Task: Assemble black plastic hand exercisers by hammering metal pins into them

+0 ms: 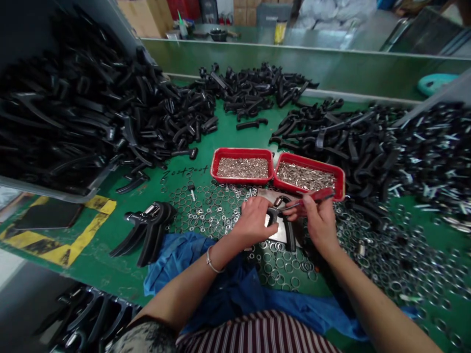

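My left hand (255,219) is closed on a black curved handle part (290,233), which stands over a small metal plate (278,234). In my right hand (319,219) is a screwdriver with a dark red handle (321,195); its shaft points left and meets the part near my left fingers. Just beyond my hands sit two red trays, the left one (242,181) holding tiny metal pieces and the right one (311,191) holding thin metal pins. Metal rings (206,211) lie scattered around the plate.
Black handle parts (154,108) are heaped at the left, back and right. Assembled handles (149,230) lie at the left, beside a blue cloth (176,255). A grey bin (79,196) tilts at the left. More rings and metal pieces spread across the right.
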A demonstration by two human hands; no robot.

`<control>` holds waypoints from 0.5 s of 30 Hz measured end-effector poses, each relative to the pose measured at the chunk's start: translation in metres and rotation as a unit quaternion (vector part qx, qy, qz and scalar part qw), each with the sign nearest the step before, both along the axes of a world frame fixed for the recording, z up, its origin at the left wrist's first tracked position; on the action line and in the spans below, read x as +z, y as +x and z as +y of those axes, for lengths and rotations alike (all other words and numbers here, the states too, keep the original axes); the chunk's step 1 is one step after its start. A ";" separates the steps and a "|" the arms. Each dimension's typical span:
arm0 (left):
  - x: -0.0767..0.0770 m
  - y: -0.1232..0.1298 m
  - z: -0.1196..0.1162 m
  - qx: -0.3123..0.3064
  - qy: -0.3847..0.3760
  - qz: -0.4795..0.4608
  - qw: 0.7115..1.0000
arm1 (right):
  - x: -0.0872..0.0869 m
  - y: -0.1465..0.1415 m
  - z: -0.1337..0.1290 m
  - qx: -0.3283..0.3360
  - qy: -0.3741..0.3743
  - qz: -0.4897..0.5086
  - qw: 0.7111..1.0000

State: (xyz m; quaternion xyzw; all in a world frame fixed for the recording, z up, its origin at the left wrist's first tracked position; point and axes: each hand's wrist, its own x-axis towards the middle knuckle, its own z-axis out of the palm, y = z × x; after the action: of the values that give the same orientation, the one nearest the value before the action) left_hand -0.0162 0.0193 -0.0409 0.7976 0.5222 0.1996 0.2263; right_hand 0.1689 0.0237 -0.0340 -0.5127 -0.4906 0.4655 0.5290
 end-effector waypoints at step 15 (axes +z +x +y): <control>-0.001 -0.003 -0.002 -0.001 0.005 -0.015 1.000 | 0.000 -0.003 -0.005 -0.001 -0.016 -0.104 0.994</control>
State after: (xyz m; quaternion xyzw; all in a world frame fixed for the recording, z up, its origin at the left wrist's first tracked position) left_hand -0.0189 0.0175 -0.0418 0.7960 0.5172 0.2138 0.2307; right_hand 0.1659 0.0182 -0.0340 -0.5673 -0.5349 0.4166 0.4674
